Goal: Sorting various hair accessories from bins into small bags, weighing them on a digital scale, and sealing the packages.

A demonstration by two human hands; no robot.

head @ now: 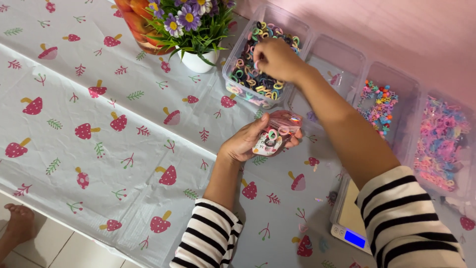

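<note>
My left hand point(248, 141) holds a small clear plastic pouch point(275, 134) with a few little hair elastics inside, just above the tablecloth. My right hand point(275, 58) reaches into a clear plastic box point(233, 59) full of small colourful hair elastics point(258, 82), fingers pinched on one or more elastics. Both arms wear black-and-white striped sleeves.
Three more clear boxes line up to the right: one nearly bare point(342, 54), one with small colourful clips point(379, 104), one with pink and pastel pieces point(439, 139). A small digital scale point(349, 226) sits by my right sleeve. A white flower pot point(197, 60) stands left of the boxes. A bare foot point(17, 223) shows bottom left.
</note>
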